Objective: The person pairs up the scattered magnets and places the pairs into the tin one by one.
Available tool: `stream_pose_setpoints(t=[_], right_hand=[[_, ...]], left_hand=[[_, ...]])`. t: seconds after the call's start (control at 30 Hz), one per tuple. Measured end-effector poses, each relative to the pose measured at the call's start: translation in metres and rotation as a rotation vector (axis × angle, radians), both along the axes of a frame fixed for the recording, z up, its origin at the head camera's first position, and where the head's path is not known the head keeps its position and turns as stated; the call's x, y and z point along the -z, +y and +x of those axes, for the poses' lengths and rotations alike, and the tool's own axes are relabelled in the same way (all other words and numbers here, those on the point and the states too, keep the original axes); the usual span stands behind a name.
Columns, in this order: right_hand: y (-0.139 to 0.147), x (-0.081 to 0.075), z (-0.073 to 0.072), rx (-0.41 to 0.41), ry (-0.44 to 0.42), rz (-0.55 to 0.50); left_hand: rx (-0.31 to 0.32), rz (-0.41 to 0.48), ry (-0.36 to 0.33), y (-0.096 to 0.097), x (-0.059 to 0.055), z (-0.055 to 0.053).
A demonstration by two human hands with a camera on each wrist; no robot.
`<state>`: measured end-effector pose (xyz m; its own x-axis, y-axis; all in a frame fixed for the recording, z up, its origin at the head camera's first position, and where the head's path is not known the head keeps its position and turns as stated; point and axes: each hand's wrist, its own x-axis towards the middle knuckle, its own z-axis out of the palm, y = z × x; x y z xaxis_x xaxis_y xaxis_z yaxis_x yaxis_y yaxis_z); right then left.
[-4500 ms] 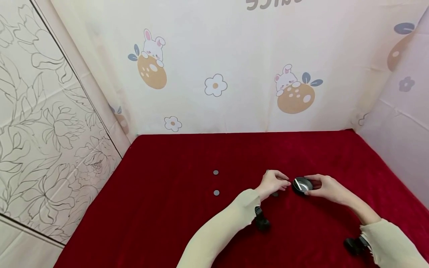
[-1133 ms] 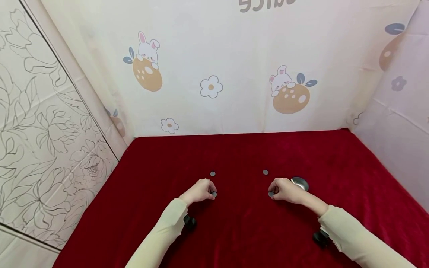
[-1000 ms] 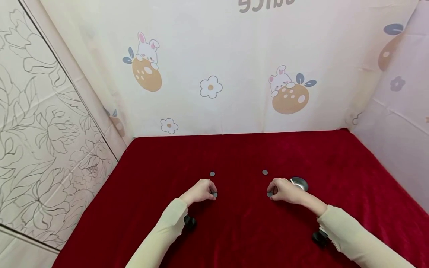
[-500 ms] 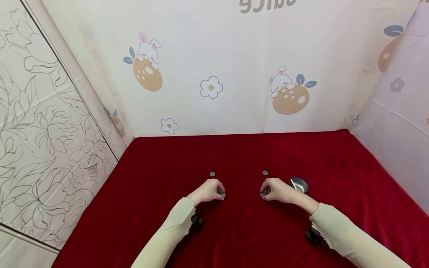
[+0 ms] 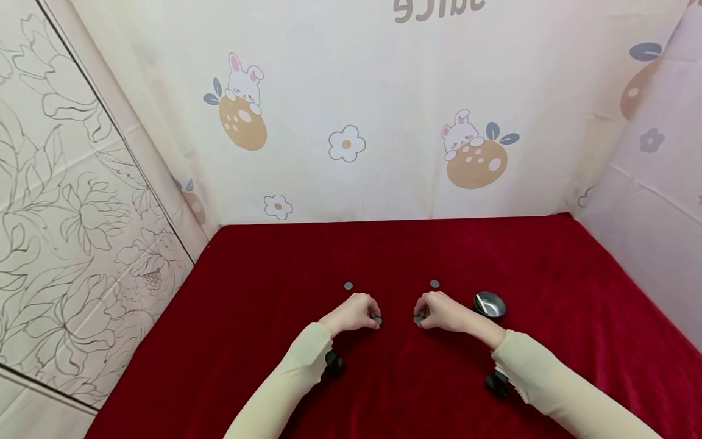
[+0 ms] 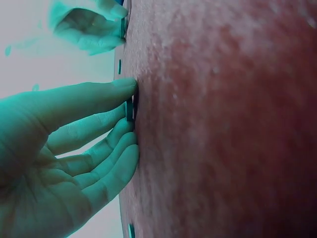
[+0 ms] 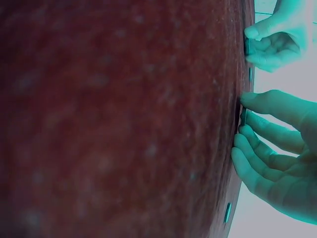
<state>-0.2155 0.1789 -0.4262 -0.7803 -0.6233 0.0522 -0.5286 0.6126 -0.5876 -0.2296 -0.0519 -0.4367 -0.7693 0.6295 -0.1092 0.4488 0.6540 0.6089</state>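
Note:
In the head view, my left hand (image 5: 355,312) pinches a small flat grey disc (image 5: 378,319) between thumb and fingers, low over the red cloth. Facing it, my right hand (image 5: 439,312) pinches a second grey disc (image 5: 418,319). A narrow strip of cloth separates the two held discs. Both wrist views show each held disc edge-on at the cloth, as with the disc (image 6: 129,109) between the left thumb and fingers. Behind the hands lie two more grey discs, a left one (image 5: 348,285) and a right one (image 5: 435,283).
A small round metal bowl (image 5: 496,306) stands right of my right hand, with a short white stick (image 5: 481,303) leaning across its left side. Red cloth (image 5: 274,262) covers the table. A white patterned curtain (image 5: 395,183) hangs along the back edge.
Some seconds ago the right hand held the bowl, with the left hand beside it. Over the last second both hands have moved toward each other with the two front discs, narrowing the gap.

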Motion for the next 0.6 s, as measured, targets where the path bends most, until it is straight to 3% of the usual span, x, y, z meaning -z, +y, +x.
stream_pose_setpoints(t=[0.6], right_hand=[[-0.021, 0.002, -0.003, -0.037, -0.005, 0.019]], left_hand=[[0.010, -0.041, 0.023, 0.021, 0.000, 0.000]])
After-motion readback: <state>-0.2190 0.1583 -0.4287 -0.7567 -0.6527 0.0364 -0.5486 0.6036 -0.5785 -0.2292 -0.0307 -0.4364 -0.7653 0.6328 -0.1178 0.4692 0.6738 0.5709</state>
